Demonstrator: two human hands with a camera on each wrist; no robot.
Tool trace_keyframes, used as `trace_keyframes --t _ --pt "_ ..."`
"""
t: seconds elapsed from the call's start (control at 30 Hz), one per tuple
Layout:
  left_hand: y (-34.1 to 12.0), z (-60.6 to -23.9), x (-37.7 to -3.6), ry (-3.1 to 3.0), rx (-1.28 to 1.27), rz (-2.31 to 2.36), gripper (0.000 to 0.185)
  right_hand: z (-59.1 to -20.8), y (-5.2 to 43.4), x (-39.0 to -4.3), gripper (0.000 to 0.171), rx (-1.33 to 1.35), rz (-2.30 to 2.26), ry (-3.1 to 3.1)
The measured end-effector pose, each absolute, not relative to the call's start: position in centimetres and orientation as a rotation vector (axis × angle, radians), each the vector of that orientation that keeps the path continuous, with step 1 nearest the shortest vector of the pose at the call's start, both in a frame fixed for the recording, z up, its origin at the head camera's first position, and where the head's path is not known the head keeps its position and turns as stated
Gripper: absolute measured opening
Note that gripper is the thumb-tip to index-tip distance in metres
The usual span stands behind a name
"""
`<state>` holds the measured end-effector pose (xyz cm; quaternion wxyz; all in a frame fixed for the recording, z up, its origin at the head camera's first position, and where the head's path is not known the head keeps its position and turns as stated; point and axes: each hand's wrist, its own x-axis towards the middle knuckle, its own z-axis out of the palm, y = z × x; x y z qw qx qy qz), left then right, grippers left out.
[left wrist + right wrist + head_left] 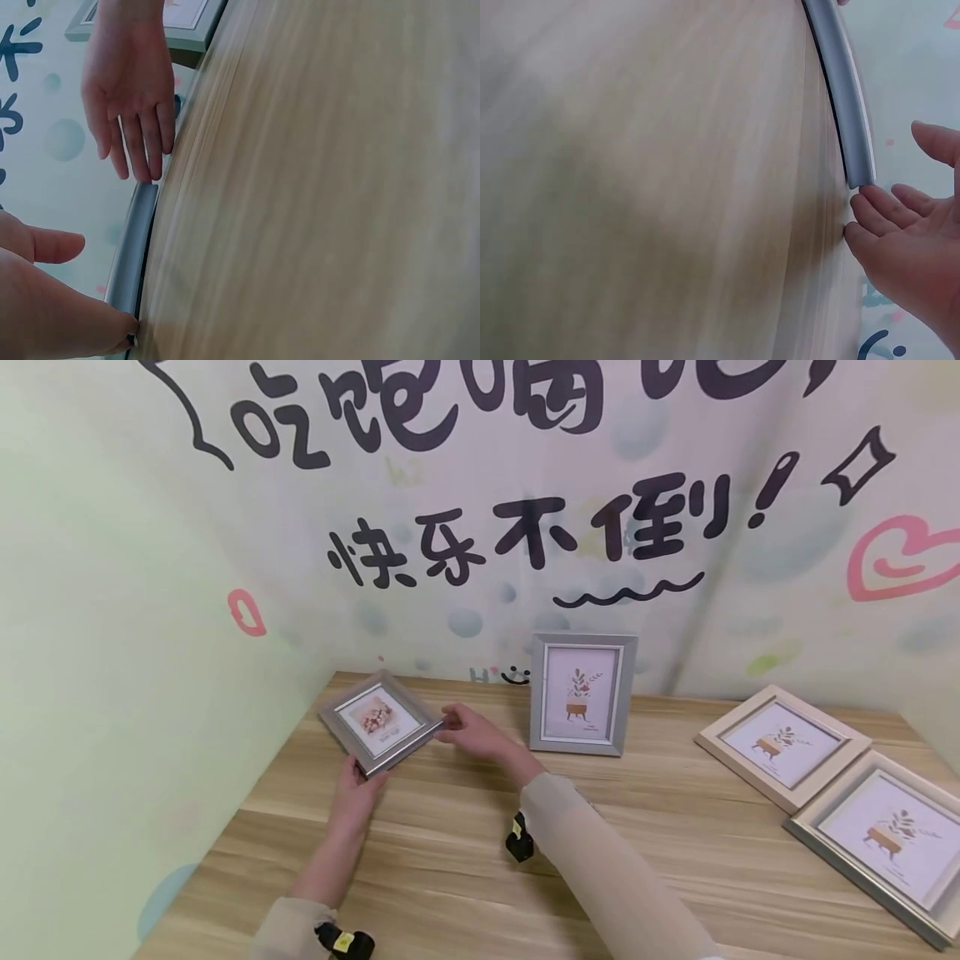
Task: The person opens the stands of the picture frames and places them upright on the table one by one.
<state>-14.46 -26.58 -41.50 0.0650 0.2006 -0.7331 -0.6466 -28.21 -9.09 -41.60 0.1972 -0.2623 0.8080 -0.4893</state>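
My left hand (358,793) gripped the frame's (381,720) six-o'clock corner, tilting it. My right hand (474,732), fingers straight, steadied its three-o'clock corner.

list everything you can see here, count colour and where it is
small picture frame: 1, grey with a pinkish print, far left of the table, between both hands
standing picture frame: 1, grey with a plant print, upright at the back centre by the wall
flat light frame: 1, pale wood colour with a plant print, lying on the table at right
flat silver frame: 1, silver-grey with a plant print, lying at the right front edge
table: 1, light wood grain, fills the lower view
wall: pale with black characters, pink heart, pastel dots
wrist cameras: 2, black and yellow, on the forearms
left hand: holds the frame's near corner
right hand: open, fingertips at the frame's right corner
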Motion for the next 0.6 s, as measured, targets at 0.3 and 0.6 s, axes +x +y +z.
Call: trace_keyframes --t 0.3,0.6 --pt "-28.5 -41.2 -13.8 -2.263 0.659 -1.927 0.071 -41.6 -8.0 -26.3 0.041 -0.678 -1.449 2.228" --pt "-29.9 -41.3 -13.9 -2.234 0.692 -2.015 0.072 -41.5 -7.6 -25.4 0.038 -0.614 -1.424 2.260"
